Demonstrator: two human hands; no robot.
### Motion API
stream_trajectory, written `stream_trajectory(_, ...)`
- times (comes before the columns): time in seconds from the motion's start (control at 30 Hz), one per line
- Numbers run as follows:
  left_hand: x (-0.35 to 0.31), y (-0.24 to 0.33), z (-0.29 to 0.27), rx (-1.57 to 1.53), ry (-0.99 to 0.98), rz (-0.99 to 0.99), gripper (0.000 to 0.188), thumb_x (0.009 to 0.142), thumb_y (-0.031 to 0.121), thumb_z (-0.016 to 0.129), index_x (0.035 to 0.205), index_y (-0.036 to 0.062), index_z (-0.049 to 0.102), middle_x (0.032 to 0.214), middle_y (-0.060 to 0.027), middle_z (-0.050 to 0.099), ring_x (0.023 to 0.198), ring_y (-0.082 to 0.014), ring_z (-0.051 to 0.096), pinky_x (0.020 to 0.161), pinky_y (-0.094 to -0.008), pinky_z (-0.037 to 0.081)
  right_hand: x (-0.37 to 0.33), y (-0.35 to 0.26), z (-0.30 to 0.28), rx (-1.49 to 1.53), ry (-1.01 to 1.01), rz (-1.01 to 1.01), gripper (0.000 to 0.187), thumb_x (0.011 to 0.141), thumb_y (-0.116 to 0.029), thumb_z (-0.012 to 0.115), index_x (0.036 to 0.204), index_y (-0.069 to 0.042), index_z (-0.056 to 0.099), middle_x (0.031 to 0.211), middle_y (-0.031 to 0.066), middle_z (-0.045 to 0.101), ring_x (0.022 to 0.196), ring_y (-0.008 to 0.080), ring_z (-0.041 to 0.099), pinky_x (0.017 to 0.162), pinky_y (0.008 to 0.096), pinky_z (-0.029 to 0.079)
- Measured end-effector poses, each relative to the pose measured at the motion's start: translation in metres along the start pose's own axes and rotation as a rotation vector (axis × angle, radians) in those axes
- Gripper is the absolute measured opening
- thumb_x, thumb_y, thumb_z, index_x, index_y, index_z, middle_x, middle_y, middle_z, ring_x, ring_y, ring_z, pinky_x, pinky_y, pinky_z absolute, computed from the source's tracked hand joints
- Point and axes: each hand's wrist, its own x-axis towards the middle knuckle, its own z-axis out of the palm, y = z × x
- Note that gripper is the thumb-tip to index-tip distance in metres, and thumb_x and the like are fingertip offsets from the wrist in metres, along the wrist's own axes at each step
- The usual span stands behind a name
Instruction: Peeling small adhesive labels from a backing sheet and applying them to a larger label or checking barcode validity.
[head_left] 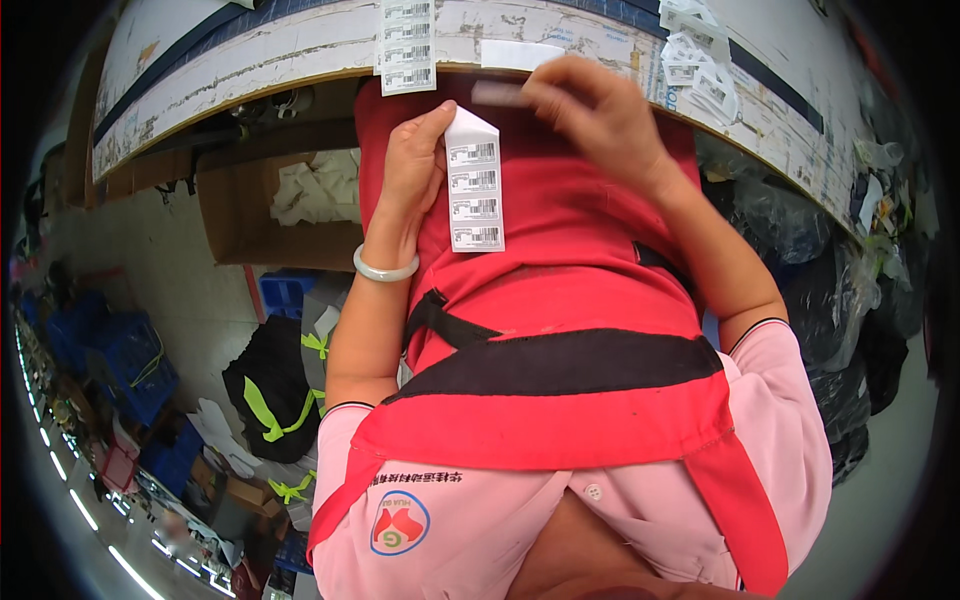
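Between thumb and fingers, my left hand (pixel 415 158) pinches the top of a short strip of barcode labels (pixel 475 210). The strip hangs down over my red apron (pixel 560 210), its upper end folded to a white point. To the right, my right hand (pixel 600 115) is blurred by motion, with thumb and fingers pinched together on a small white label (pixel 500 94). That label is smeared, and its print cannot be read. Another strip of barcode labels (pixel 407 50) lies on the table just above my left hand and hangs over the edge.
The worn white table (pixel 300 55) curves across the top. On it lie a blank white slip (pixel 520 55) and a bunch of labelled plastic bags (pixel 697 70). Below left stands a cardboard box (pixel 235 215) with white material inside. Clear and dark plastic bags (pixel 830 290) crowd the right side.
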Motion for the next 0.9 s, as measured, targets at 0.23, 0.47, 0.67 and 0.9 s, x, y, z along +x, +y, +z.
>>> stream_trajectory(0.23, 0.002, -0.006, 0.002, 0.106, -0.043, 0.027, 0.030, 0.095, 0.024, 0.056, 0.087, -0.0031, 0.065, 0.075, -0.0061, 0.066, 0.061, -0.0096, 0.061, 0.055, -0.0212, 0.049, 0.034, 0.027, -0.030, 0.165, -0.037, 0.437, 0.020, 0.090, -0.020, 0.062, 0.097, -0.001, 0.063, 0.080, 0.0029, 0.063, 0.069, 0.0065, 0.061, 0.061, 0.0191, 0.051)
stream_trajectory(0.47, 0.002, -0.007, 0.003, 0.147, -0.049, 0.034, 0.031, 0.095, 0.025, 0.056, 0.086, -0.0032, 0.065, 0.075, -0.0059, 0.066, 0.062, -0.0089, 0.061, 0.056, -0.0206, 0.048, 0.044, 0.025, -0.027, 0.099, -0.085, 0.434, 0.020, 0.090, -0.020, 0.062, 0.095, -0.001, 0.064, 0.080, 0.0037, 0.064, 0.067, 0.0069, 0.061, 0.061, 0.0198, 0.052)
stream_trajectory(0.67, 0.003, -0.008, 0.001, 0.152, -0.047, 0.026, 0.031, 0.095, 0.025, 0.055, 0.087, -0.0026, 0.066, 0.075, -0.0061, 0.066, 0.061, -0.0087, 0.061, 0.056, -0.0204, 0.048, 0.048, 0.015, -0.028, 0.170, -0.090, 0.510, 0.014, 0.088, -0.011, 0.062, 0.089, 0.003, 0.061, 0.072, 0.0081, 0.063, 0.059, 0.0124, 0.061, 0.052, 0.0227, 0.051)
stream_trajectory(0.9, 0.002, -0.007, 0.003, 0.176, -0.045, 0.037, 0.030, 0.095, 0.025, 0.056, 0.087, -0.0025, 0.066, 0.075, -0.0060, 0.066, 0.061, -0.0089, 0.061, 0.055, -0.0207, 0.049, 0.050, 0.017, -0.028, 0.175, -0.089, 0.528, 0.014, 0.087, -0.010, 0.062, 0.090, 0.004, 0.061, 0.071, 0.0085, 0.063, 0.059, 0.0129, 0.061, 0.051, 0.0228, 0.051)
